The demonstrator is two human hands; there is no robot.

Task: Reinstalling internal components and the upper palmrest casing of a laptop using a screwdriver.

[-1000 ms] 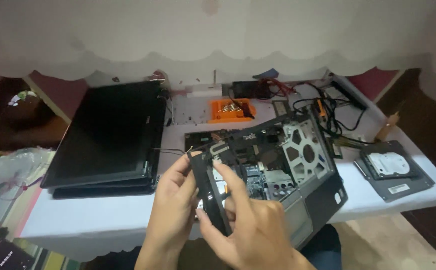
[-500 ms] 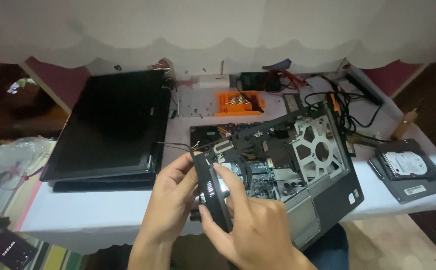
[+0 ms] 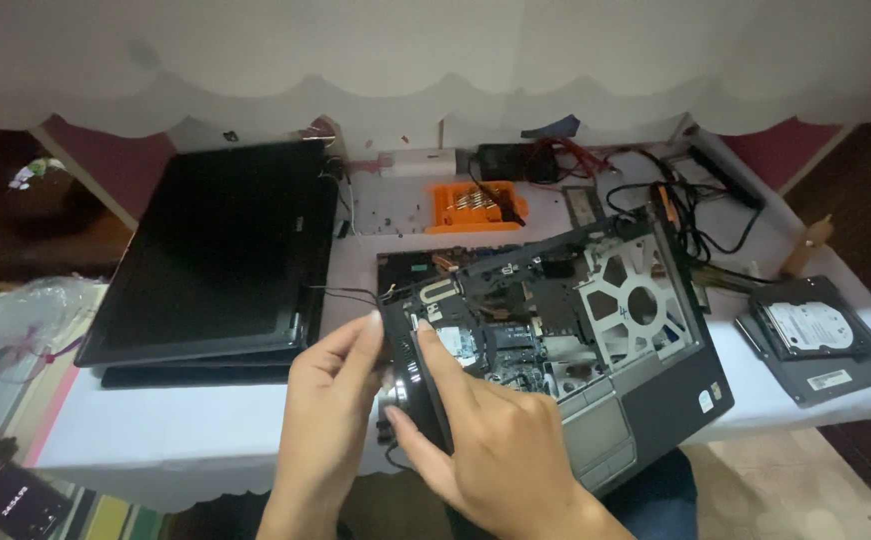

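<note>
Laptop teardown, roughly halfway
Both hands [image 3: 426,420] gripping the base's [image 3: 576,340] left edge, fingers [image 3: 441,375] closed; screen [image 3: 206,250] and drive [image 3: 816,328] already off, board still in.

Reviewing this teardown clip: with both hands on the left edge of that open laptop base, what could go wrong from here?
1. The laptop base is tilted up and overhangs the table edge, held only by the left hand and right hand; a slip could drop it.
2. A thin black wire runs from the base toward the detached screen; lifting further might strain it.
3. The hard drive sits near the table's corner and could be knocked off.
</note>
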